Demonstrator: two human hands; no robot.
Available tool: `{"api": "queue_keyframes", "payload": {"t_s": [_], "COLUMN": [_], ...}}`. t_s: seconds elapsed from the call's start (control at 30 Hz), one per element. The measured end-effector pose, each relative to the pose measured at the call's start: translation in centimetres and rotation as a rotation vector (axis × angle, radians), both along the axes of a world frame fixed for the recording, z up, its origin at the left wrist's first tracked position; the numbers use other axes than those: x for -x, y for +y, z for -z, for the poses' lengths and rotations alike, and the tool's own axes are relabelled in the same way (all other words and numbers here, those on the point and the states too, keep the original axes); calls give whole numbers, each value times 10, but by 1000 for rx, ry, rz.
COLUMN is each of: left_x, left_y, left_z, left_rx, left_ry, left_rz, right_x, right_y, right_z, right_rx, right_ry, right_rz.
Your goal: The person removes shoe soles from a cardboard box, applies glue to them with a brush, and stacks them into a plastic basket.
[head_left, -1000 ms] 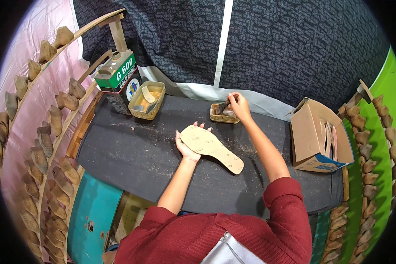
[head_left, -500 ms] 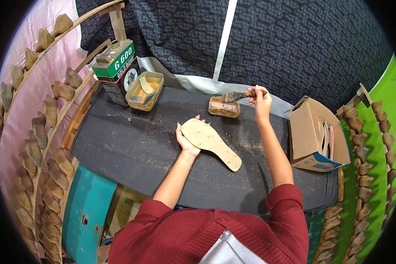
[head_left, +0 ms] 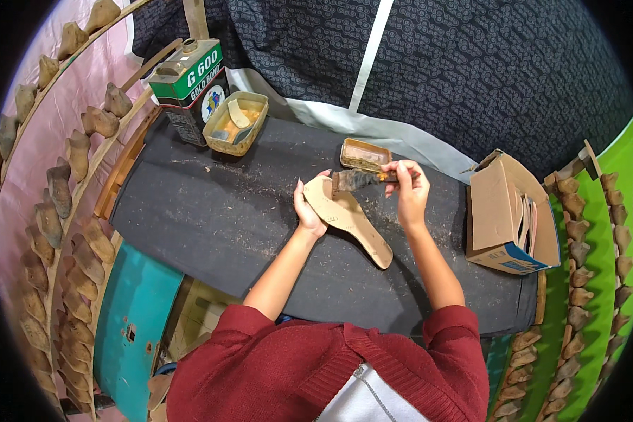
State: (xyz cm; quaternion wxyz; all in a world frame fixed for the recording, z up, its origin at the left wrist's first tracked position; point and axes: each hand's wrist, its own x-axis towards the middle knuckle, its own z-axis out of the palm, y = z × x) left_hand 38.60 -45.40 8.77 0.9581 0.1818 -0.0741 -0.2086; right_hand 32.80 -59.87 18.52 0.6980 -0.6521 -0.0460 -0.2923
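Observation:
My left hand (head_left: pixel 311 208) grips a tan insole (head_left: pixel 359 228) by its wide end, fingers curled around the edge, the narrow end slanting toward the lower right. In my right hand (head_left: pixel 411 190) is a brush (head_left: pixel 361 180) with dark, caked bristles, pinched by its handle. The bristle end lies over the wide part of the insole and appears to touch it. Just beyond the brush stands a small rectangular glue tray (head_left: pixel 366 152) with brownish residue inside.
A metal can (head_left: pixel 190 88) and a plastic tub (head_left: pixel 236 144) holding scrapers stand at the back left of the dark-clothed table (head_left: pixel 211 204). An open cardboard box (head_left: pixel 491 214) with flat pieces inside sits right. Racks of wooden shoe lasts (head_left: pixel 60 186) flank both sides.
My right hand has brought the brush from the tray down and left onto the insole. My left hand has moved slightly right with the insole, which now tilts more.

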Motion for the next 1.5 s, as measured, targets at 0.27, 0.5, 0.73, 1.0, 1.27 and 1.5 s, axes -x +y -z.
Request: {"api": "queue_keyframes", "payload": {"t_s": [0.27, 0.5, 0.73, 1.0, 1.27, 1.5], "left_x": [-1, -3, -1, -1, -3, -2], "left_y": [0, 1, 0, 0, 3, 4], "left_z": [3, 4, 1, 4, -1, -3], "left_rx": [-18, 8, 14, 2, -21, -61], "left_ry": [-32, -26, -9, -27, -150, -145], "left_rz": [-24, 5, 14, 17, 48, 28], "right_x": [10, 15, 19, 27, 34, 34], "right_y": [11, 8, 2, 3, 16, 22], "right_z": [18, 30, 34, 42, 38, 31], "right_rx": [19, -49, -97, -46, 210, 509], "right_ry": [48, 23, 55, 9, -57, -144], "right_rz": [-33, 11, 78, 77, 13, 25]}}
